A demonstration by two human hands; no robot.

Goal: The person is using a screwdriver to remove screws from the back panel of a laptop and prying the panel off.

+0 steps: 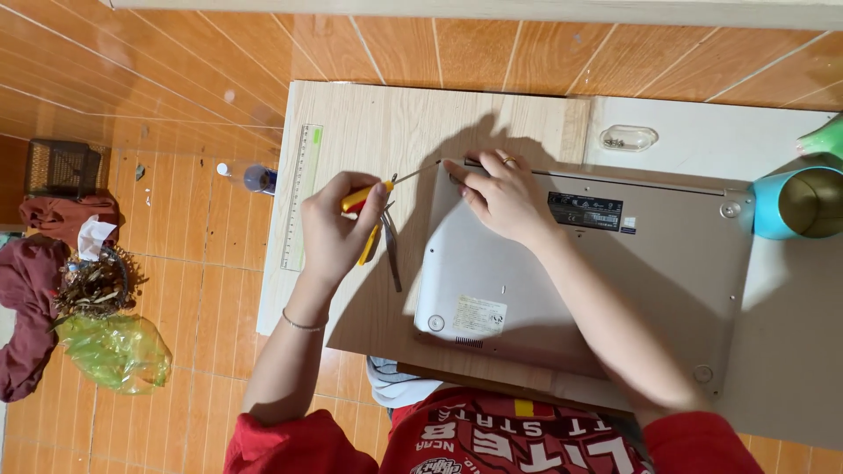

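Yellow-handled screwdriver (367, 197), silver-grey laptop (615, 272), pale woodgrain table (378, 123), teal cup (795, 204), orange tiled floor (176, 70)

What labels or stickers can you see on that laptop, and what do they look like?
Black label: a rectangle on the laptop underside, near the hinge edge, just beyond the right hand; small pale print.
Pale label: a rectangle near the laptop's left corner, cream with a yellowish tint and small dark marks.
No screen shows; the laptop lies underside up.
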